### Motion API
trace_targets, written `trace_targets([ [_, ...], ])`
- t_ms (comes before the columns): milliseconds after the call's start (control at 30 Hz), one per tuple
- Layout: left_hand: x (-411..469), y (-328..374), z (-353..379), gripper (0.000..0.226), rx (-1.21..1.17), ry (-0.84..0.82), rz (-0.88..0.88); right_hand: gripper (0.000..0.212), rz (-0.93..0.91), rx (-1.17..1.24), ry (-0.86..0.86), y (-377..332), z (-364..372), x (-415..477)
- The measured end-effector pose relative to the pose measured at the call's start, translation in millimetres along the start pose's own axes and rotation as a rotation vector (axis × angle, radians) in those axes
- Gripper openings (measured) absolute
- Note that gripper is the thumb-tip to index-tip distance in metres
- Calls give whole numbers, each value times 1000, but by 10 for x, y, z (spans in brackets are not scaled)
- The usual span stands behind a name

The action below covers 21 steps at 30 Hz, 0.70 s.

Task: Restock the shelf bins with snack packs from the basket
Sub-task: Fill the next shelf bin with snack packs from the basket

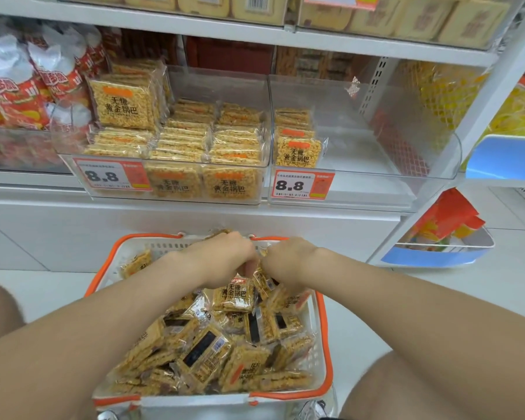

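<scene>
Left hand (222,259) grips snack packs (234,294) in one basket (326,344); right hand (288,262) digs among them (grip unclear); two shelf bins (376,186) above.

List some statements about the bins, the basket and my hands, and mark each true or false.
1. The right bin is fuller than the left bin. False: the right bin holds one small stack; the left bin is well stocked.
2. The left hand and the right hand are both in the basket. True.
3. Both price tags read 8.8. True.
4. The basket is nearly empty. False: snack packs fill it.
5. The basket's handles are blue. False: the handles are orange.
</scene>
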<state>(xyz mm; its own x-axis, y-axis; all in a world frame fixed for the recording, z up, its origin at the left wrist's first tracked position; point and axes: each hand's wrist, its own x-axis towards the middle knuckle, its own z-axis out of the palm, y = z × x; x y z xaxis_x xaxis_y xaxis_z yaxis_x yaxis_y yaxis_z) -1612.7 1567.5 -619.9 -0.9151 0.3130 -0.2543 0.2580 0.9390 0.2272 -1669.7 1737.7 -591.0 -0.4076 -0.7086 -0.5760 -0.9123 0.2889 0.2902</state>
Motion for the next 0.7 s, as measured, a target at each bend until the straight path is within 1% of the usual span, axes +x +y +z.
trace_targets([
  [67,-25,-16,-45,45,-12,29,-15,34,28,101,47,42,-132,-54],
  [100,-38,-24,-76,44,-26,53,-29,29,39,161,72,74,-192,-72],
  [167,-77,-27,-157,45,-73,82,-53,11,35,264,122,139,-280,-101],
  [267,-161,-65,-278,47,-233,-31,-76,25,6,409,218,249,-361,-140],
  [333,-234,-85,-343,47,-343,-91,-87,25,-4,500,312,286,-458,-230],
  [367,-272,-77,-379,40,-404,-79,-80,24,-2,564,367,306,-492,-263],
  [433,-342,-45,-455,32,-574,-12,-62,18,-9,703,512,336,-561,-325],
  [500,-421,-4,-571,29,-766,70,-78,20,-28,860,690,350,-622,-367],
  [600,-540,67,-737,31,-941,219,-109,36,-46,1168,923,352,-714,-429],
  [633,-567,97,-781,31,-1018,261,-114,38,-39,1259,984,361,-740,-443],
  [700,-587,157,-833,38,-1217,391,-137,35,-22,1411,1094,393,-772,-455],
])
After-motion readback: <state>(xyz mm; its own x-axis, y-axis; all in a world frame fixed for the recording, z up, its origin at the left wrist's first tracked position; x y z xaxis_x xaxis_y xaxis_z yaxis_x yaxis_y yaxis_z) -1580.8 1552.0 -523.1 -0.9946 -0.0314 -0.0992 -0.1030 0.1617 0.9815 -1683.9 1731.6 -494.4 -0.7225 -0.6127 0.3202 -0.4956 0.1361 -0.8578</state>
